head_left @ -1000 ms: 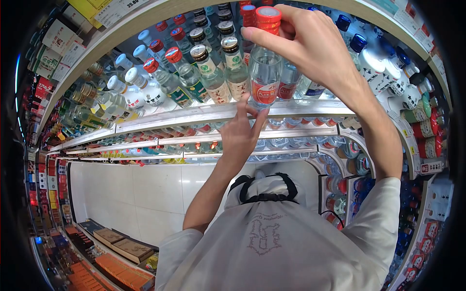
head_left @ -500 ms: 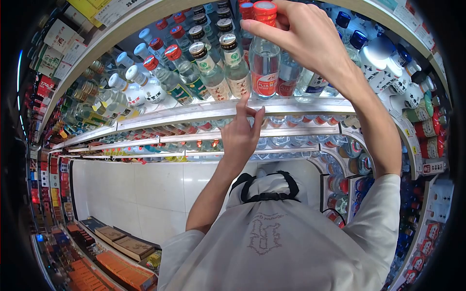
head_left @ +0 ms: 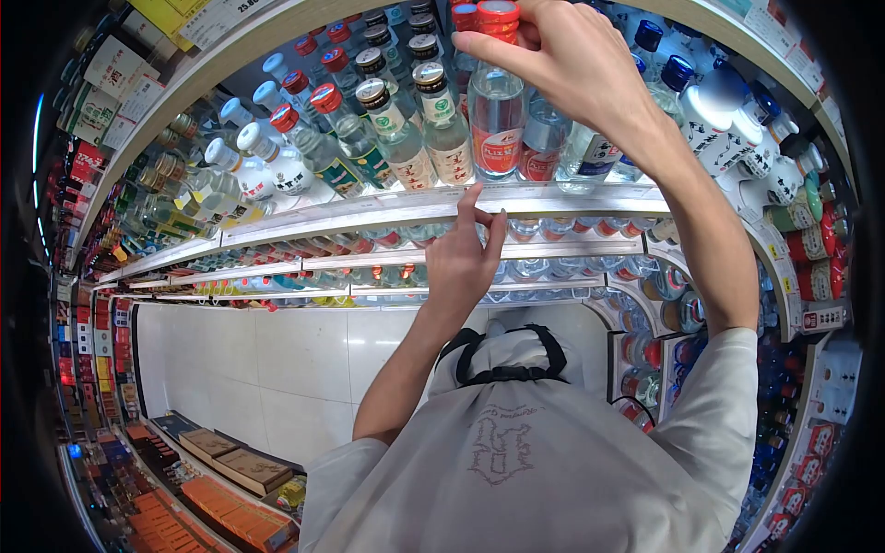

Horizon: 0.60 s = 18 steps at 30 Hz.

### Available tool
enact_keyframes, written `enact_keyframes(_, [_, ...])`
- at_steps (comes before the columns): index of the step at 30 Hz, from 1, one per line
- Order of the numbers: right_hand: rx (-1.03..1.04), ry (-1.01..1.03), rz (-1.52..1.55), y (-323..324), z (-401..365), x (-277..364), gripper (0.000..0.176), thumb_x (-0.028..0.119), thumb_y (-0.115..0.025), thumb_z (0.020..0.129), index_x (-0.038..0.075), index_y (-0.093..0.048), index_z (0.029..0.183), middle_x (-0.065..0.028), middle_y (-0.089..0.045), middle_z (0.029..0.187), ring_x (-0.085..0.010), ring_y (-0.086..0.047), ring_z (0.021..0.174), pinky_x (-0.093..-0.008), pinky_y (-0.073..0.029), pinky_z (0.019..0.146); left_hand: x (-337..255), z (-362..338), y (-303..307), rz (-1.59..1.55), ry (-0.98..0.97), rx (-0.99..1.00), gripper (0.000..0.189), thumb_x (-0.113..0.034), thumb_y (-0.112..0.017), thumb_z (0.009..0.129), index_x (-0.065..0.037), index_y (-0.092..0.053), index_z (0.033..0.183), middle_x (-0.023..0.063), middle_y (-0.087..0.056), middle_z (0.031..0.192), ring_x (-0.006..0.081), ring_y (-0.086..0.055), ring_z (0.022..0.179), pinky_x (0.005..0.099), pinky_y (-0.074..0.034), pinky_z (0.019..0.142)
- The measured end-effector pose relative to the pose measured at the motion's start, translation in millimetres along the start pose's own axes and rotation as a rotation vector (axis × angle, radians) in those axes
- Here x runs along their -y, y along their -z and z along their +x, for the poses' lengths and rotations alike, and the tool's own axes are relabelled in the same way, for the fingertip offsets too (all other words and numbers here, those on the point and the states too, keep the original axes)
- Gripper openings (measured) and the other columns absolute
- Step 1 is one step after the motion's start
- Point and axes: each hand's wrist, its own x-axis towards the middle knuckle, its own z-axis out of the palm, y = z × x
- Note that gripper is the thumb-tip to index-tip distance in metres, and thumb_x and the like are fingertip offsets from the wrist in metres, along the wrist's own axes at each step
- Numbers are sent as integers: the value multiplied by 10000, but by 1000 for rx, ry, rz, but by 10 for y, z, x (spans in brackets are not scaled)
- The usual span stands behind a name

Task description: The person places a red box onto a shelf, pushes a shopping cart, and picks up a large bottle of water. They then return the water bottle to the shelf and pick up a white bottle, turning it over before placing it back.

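The right hand [head_left: 572, 69] grips a clear bottle [head_left: 496, 124] by its red cap, fingers [head_left: 489, 48] closed around the neck. The bottle's base is at the front edge of the shelf [head_left: 369, 214]. Below it, the left hand [head_left: 466, 263] holds nothing, its fingers loosely open with the tips at the shelf rail.

A shelf rail [head_left: 369, 210] is fronted by tilted rows of clear bottles: green-labelled ones [head_left: 398, 147] with dark caps, red-capped ones [head_left: 355, 152] beside them, and white-capped ones [head_left: 277, 168] further left. Blue-capped white bottles [head_left: 728, 120] are ranged at the right, with red and green cans [head_left: 811, 241] below them. More shelves [head_left: 369, 261] are seen underneath. Price tags [head_left: 221, 18] are fixed along the top edge. Brown boxes [head_left: 240, 465] and orange packs [head_left: 230, 521] are laid beside the white tiled floor [head_left: 295, 369].
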Motion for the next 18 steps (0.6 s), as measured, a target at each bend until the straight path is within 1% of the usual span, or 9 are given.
enact_keyframes(2, [51, -43, -46, 20, 4, 34, 499, 455, -729, 943, -43, -749, 951, -229, -712, 782, -362, -729, 739, -419, -580, 712, 4, -3, -8, 21, 20, 38, 572, -179, -724, 970, -5, -462, 1448, 26, -715, 788, 260, -672, 526, 401, -488, 473])
enact_keyframes(6, [121, -81, -69, 43, 18, 52, 513, 471, -728, 940, -40, -739, 897, -223, -704, 753, -362, -725, 725, -424, -577, 702, -9, -3, -20, 25, 17, 39, 580, -175, -723, 967, -5, -457, 1453, 31, -717, 792, 262, -678, 533, 405, -494, 478])
enact_keyframes(8, [111, -64, -86, 2, 17, 18, 520, 482, -734, 934, -34, -729, 870, -214, -697, 730, -362, -721, 712, -429, -576, 696, 3, -8, -39, 13, 1, 1, 554, -143, -741, 958, -11, -501, 1439, 24, -708, 791, 136, -586, 475, 331, -450, 455])
enact_keyframes(12, [116, -21, -141, -18, 32, 3, 535, 506, -742, 922, -27, -737, 882, -206, -693, 714, -363, -720, 707, -432, -575, 696, -1, 13, -34, 16, -18, -5, 566, -143, -740, 956, -11, -492, 1447, 25, -709, 798, 138, -583, 477, 335, -451, 458])
enact_keyframes(14, [167, -35, -158, -22, 44, 13, 549, 543, -747, 904, -6, -753, 912, -216, -697, 730, -365, -724, 717, -435, -576, 718, -11, 35, -10, 18, -25, 21, 597, -155, -734, 953, 20, -451, 1448, 34, -717, 794, 251, -680, 529, 393, -490, 457])
enact_keyframes(15, [166, -32, -158, -69, 37, -26, 549, 543, -747, 904, -6, -753, 912, -216, -697, 730, -365, -724, 717, -435, -576, 718, -14, 41, -4, 19, -26, 18, 597, -155, -734, 953, 20, -451, 1448, 34, -717, 794, 251, -680, 529, 393, -490, 457])
enact_keyframes(17, [55, 43, -204, -193, 8, -141, 740, 637, -785, 823, -64, -753, 1054, -148, -670, 664, -271, -688, 634, -393, -537, 652, -22, 43, 4, 5, -14, 18, 594, -154, -734, 951, 32, -455, 1441, 34, -714, 781, 243, -681, 526, 390, -496, 459])
enact_keyframes(18, [56, 45, -203, -193, 12, -138, 740, 637, -785, 823, -64, -753, 1054, -148, -670, 664, -271, -688, 634, -393, -537, 652, -25, 47, 7, 5, -13, 16, 594, -154, -734, 951, 32, -455, 1441, 34, -714, 781, 243, -681, 526, 390, -496, 459])
